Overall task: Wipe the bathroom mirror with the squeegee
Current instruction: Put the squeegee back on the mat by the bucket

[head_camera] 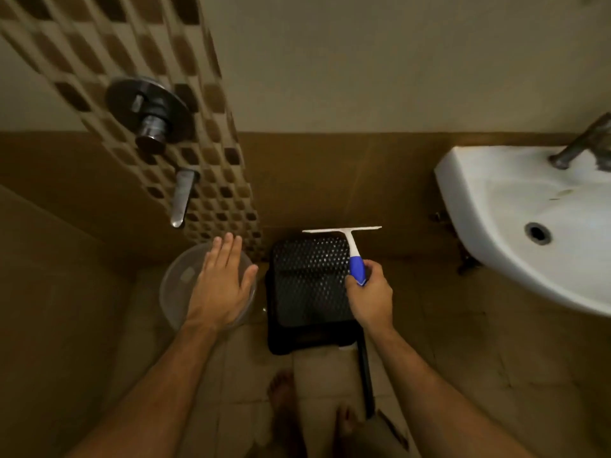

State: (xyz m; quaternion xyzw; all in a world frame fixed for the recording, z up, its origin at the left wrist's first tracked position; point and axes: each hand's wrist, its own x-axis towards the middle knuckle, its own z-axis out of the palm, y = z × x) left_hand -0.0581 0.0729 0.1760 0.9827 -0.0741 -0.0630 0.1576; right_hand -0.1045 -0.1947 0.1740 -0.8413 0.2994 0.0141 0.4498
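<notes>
A squeegee (pixel 350 238) with a white blade and a blue handle is held up in front of me, blade level and pointing away. My right hand (pixel 368 297) grips its blue handle from below, over a black stool. My left hand (pixel 223 282) hovers flat, fingers straight and together, above a clear bucket. No mirror is in view.
A black perforated stool (pixel 310 292) stands on the floor by the wall. A clear plastic bucket (pixel 175 289) sits left of it under a wall spout (pixel 182 198) and mixer knob (pixel 150 112). A white washbasin (pixel 529 219) with a tap juts out at right. My bare feet are below.
</notes>
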